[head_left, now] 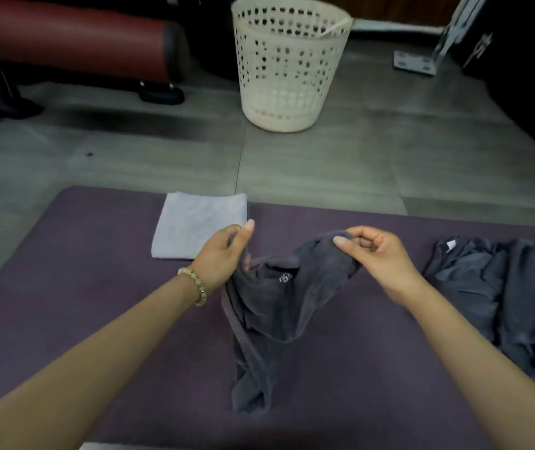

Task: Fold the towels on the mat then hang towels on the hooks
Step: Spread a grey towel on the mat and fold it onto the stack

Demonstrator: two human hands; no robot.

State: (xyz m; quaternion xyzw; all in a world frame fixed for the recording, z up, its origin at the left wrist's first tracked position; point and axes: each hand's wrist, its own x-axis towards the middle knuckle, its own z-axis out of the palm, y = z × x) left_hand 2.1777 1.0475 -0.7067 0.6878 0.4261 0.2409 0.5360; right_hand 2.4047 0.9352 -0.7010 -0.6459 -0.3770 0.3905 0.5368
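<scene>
Progress stands at roughly one towel folded out of three visible. The light grey towel [198,225] lies folded into a neat square at the far left part of the purple mat [91,254], with its edges aligned. The dark grey towel [272,306] is the item in hand: it is lifted at its upper edge and hangs in a bunched, twisted column, with its lower end resting on the mat near the person. The left hand [224,254] pinches the upper left part of this towel between thumb and fingers; a bead bracelet [194,285] sits on that wrist. The right hand [375,254] grips the upper right part, fingers curled round the cloth. The two hands are near each other, so the edge between them sags and is not yet spread. A second dark towel [500,293] lies crumpled on the right part of the mat, untouched and well apart from the folded one. A white perforated basket [289,66] stands on the tiled floor beyond the mat. No hooks appear in view, so hanging is judged wholly outstanding. Remaining work: spread and fold the held towel, fold the crumpled one, then hang all.
</scene>
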